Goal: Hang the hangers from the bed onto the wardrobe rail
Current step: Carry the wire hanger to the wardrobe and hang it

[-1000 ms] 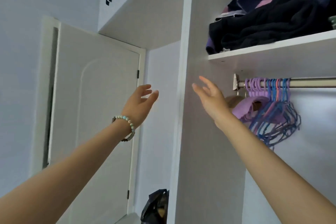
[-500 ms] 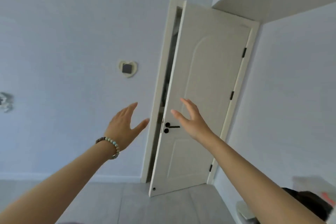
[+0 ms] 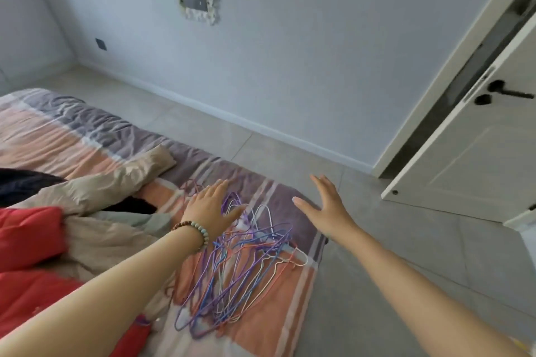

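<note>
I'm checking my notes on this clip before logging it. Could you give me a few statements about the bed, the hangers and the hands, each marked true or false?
1. The hangers lie in a tangled pile on the bed. True.
2. The right hand grips a hanger. False: its fingers are straight and it holds nothing.
3. The left hand has a beaded bracelet at its wrist. True.
4. The door is fully shut. False: it stands ajar, with a dark gap between it and the frame.
5. A red garment lies on the bed, left of the hangers. True.
</note>
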